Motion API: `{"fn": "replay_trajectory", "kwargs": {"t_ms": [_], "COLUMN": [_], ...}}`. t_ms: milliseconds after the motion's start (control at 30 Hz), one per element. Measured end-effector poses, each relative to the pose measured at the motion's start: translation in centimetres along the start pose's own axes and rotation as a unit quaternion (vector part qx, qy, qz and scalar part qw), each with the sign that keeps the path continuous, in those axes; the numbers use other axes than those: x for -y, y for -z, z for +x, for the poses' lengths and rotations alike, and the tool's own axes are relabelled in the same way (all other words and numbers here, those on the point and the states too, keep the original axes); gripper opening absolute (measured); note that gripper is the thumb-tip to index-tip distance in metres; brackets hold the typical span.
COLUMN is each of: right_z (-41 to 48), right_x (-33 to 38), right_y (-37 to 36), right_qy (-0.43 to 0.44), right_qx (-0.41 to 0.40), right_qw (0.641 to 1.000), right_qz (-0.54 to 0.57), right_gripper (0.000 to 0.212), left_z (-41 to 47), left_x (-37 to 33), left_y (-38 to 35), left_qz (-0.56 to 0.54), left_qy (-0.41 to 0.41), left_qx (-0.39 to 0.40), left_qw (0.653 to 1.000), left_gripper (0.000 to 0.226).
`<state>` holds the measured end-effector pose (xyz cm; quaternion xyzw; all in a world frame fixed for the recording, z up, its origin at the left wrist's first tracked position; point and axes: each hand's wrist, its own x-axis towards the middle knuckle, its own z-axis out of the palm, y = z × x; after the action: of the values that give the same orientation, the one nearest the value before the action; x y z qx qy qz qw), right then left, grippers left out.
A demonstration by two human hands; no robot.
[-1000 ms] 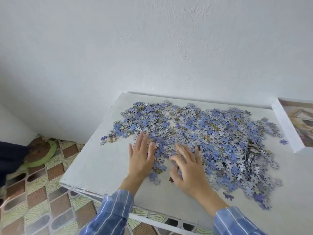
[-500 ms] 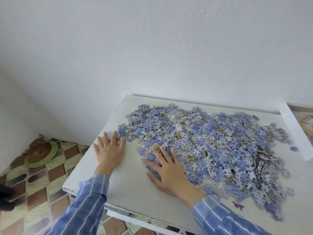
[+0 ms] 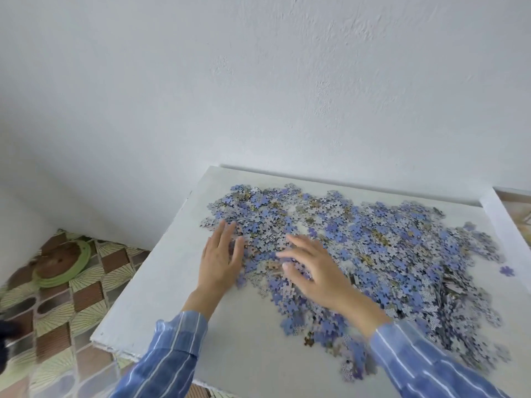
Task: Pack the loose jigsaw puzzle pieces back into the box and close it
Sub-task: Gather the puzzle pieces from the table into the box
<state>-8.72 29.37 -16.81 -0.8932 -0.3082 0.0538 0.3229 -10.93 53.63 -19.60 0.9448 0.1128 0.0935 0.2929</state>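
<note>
a: hundreds of loose puzzle pieces [image 3: 388, 254] lie spread over the table [image 3: 161, 311]. what is the step in hand, would you say?

b: raking them into one heap, i think. the left hand [image 3: 219, 258] lies flat at the spread's left edge, fingers straight and a little apart, holding nothing. just beside it the right hand [image 3: 316, 271] rests flat on the pieces, fingers stretched out and empty too, though it is blurred.

a: how to do it well?

b: sweep with flat palms towards the right, where the box [image 3: 502, 225] shows only a white wall at the frame's side; box or lid, i cannot tell. press lightly so the pieces slide rather than flip, and mind the near table edge. one stray piece [image 3: 506, 270] lies apart, near the box.

a: and the room?

b: at left there is a patterned tile floor [image 3: 86, 297] with a green-rimmed round thing [image 3: 61, 261] on it. the white table stands against a plain white wall [image 3: 258, 81].
</note>
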Motion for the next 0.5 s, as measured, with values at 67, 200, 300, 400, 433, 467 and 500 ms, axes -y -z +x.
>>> {"fn": "replay_trajectory", "kwargs": {"t_ms": [67, 200, 300, 400, 433, 467, 500], "right_z": [2.6, 8.0, 11.9, 15.8, 17.1, 18.3, 19.3], "right_x": [-0.8, -1.7, -2.2, -2.7, -2.7, -2.8, -2.8], "right_y": [1.5, 2.7, 2.7, 2.0, 1.7, 1.4, 1.0], "right_qy": [-0.006, -0.012, -0.009, -0.001, 0.005, 0.009, 0.011], "right_qx": [0.011, 0.070, 0.095, 0.112, 0.122, 0.131, 0.140], "right_qw": [1.000, 0.997, 0.995, 0.993, 0.991, 0.989, 0.987], "right_qz": [0.015, -0.005, -0.028, -0.042, -0.054, -0.067, -0.078], "right_gripper": [0.042, 0.040, 0.040, 0.044, 0.047, 0.049, 0.051], "left_z": [1.2, 3.6, 5.2, 6.6, 7.1, 7.6, 8.1], "left_x": [0.5, 1.0, 1.3, 1.5, 1.5, 1.5, 1.5], "left_y": [0.3, 0.5, 0.6, 0.6, 0.6, 0.6, 0.6], "left_qz": [0.004, 0.030, 0.045, 0.049, 0.053, 0.057, 0.057], "left_qy": [0.019, 0.052, 0.068, 0.068, 0.065, 0.061, 0.057], "left_qx": [-0.010, -0.003, 0.000, 0.006, 0.010, 0.015, 0.020], "left_qw": [1.000, 0.998, 0.997, 0.996, 0.996, 0.996, 0.997], "left_gripper": [0.058, 0.055, 0.056, 0.055, 0.054, 0.054, 0.055]}}
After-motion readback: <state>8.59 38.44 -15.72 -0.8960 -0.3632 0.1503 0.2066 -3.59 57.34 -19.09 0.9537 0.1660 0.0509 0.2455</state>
